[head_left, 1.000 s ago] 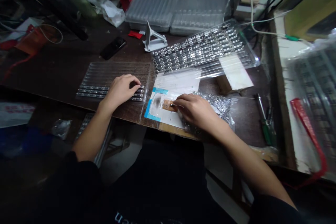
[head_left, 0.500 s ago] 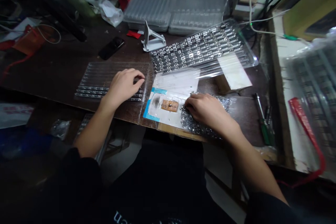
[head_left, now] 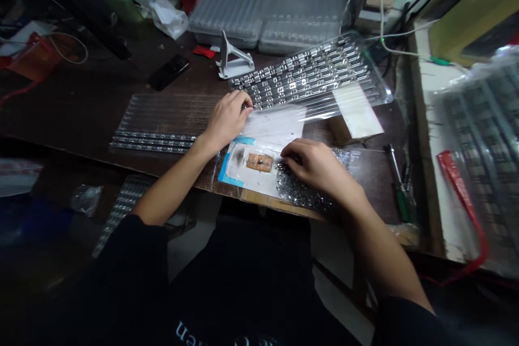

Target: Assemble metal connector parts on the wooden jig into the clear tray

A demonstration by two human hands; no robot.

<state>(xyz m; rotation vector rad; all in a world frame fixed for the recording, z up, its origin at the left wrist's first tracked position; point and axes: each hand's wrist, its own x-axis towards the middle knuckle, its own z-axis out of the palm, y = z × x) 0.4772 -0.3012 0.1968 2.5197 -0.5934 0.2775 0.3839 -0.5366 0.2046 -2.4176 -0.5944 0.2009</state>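
My left hand (head_left: 227, 118) is at the lower left corner of a clear ribbed tray (head_left: 381, 84) that holds rows of small metal parts. Its thumb and fingertips pinch together there; what lies between them is too small to make out. My right hand (head_left: 310, 161) rests at the pile of small shiny metal pieces (head_left: 298, 189), thumb and forefinger closed together, their content hidden. Between the hands, a brown block (head_left: 259, 162) with a dark spot in its middle sits on a white board (head_left: 267, 183) edged with blue tape (head_left: 231, 179).
Left lies another clear ribbed tray (head_left: 162, 111), its near rows filled. Behind are a phone (head_left: 169, 72), a grey stand (head_left: 235, 62) and stacked clear trays (head_left: 231, 5). At right are a white-topped block (head_left: 357, 111) and a green-handled screwdriver (head_left: 402, 200).
My left hand has moved right, from above the left tray to the corner of the filled tray. My right hand stays by the metal pieces, its fingers slightly shifted.
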